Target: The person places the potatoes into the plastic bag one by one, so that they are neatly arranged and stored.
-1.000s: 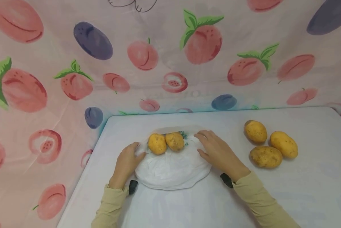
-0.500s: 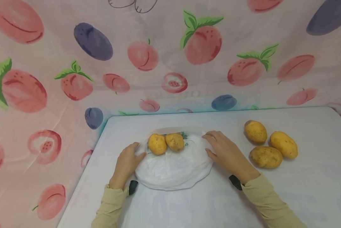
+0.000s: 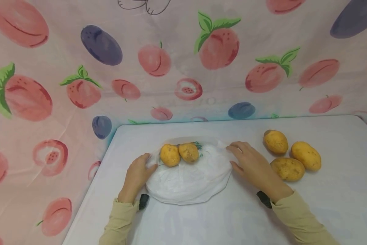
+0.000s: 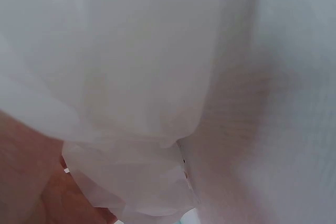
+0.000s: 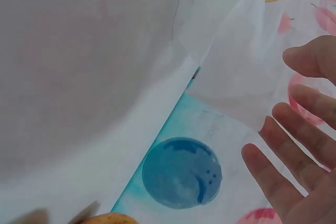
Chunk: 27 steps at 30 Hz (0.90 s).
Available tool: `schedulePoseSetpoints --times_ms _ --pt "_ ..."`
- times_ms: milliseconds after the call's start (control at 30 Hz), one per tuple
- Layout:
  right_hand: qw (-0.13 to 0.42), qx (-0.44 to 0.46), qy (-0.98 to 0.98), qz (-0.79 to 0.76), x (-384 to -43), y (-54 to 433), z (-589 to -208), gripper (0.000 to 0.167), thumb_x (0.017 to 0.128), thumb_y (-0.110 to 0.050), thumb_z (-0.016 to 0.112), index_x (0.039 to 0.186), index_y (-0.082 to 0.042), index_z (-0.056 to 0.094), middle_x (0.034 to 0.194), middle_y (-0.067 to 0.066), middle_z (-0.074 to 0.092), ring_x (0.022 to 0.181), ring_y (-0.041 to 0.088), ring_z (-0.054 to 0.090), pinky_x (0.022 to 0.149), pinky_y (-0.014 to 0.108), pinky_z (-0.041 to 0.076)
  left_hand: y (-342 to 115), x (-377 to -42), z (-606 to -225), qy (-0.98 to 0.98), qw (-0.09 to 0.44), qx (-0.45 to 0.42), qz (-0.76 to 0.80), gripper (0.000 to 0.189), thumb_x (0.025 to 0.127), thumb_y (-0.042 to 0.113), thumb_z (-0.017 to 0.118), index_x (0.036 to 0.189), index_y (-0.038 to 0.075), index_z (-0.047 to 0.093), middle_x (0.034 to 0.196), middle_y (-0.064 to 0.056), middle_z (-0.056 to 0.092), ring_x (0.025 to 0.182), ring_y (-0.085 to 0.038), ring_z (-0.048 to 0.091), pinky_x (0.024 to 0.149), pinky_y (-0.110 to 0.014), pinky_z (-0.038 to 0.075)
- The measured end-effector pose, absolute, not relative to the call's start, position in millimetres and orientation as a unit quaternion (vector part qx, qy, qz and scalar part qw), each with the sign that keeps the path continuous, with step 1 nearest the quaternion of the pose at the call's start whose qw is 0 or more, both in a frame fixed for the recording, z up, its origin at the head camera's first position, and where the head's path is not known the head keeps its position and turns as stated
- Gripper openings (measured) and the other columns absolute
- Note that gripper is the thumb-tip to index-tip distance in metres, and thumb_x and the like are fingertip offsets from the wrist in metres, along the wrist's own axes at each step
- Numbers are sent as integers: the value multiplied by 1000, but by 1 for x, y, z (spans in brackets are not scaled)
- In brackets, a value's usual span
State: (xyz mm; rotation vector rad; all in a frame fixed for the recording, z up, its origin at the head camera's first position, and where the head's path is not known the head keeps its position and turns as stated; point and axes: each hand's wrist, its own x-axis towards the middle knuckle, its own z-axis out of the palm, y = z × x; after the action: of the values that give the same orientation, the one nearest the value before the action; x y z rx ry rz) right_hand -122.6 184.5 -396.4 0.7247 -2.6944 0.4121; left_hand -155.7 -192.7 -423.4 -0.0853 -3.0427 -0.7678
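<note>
We see a white bag (image 3: pixel 186 189) spread low on the desk (image 3: pixel 339 211), left of its middle and nearer the far edge. At the bag's far left lie the left bag potato (image 3: pixel 170 155) and the right bag potato (image 3: pixel 188 152), side by side; green print shows next to the second.

Our left hand (image 3: pixel 135 175) sits at the bag's left rim, thumb reaching over it; we cannot tell whether that grip pinches the film. Our right hand (image 3: pixel 254 165) keeps a wide, loose grip at the bag's right rim, thumb well away from the spread fingers; in the right wrist view the film reaches the fingertips.

Toward the far right corner, three loose potatoes cluster: a far one (image 3: pixel 275 142), a right one (image 3: pixel 306 156) and a near one (image 3: pixel 289 169). Fruit-print cloth (image 3: pixel 186 41) hangs behind the far edge.
</note>
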Motion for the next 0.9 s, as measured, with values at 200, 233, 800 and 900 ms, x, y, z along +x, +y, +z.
schedulePoseSetpoints --times_ms 200,233,800,900 --pt "162 249 -945 137 -118 192 -395 45 86 -10 76 126 1 59 123 18 59 113 33 59 93 47 54 -192 -155 -423 -969 0 -24 -247 55 90 24 72 134 -4 55 134 -24 59 125 -42 56 103 -55 46" --pt "164 248 -945 136 -117 194 -395 45 86 -10 76 125 2 59 123 18 60 112 33 59 93 48 54 -192 -155 -422 -969 -1 -24 -248 55 90 23 72 135 -4 55 135 -24 59 125 -43 55 103 -55 46" --pt "201 258 -938 120 -111 224 -400 45 80 -10 79 118 4 61 116 20 60 107 37 59 90 51 53 -192 -155 -423 -968 -2 -25 -249 55 91 23 71 136 -5 54 136 -24 58 126 -43 54 105 -55 45" --pt "194 254 -940 119 -110 228 -401 44 80 -11 79 118 3 61 117 20 60 108 37 58 91 52 52 -192 -154 -422 -968 -1 -26 -248 55 91 23 71 136 -5 54 136 -24 58 126 -43 54 105 -55 45"
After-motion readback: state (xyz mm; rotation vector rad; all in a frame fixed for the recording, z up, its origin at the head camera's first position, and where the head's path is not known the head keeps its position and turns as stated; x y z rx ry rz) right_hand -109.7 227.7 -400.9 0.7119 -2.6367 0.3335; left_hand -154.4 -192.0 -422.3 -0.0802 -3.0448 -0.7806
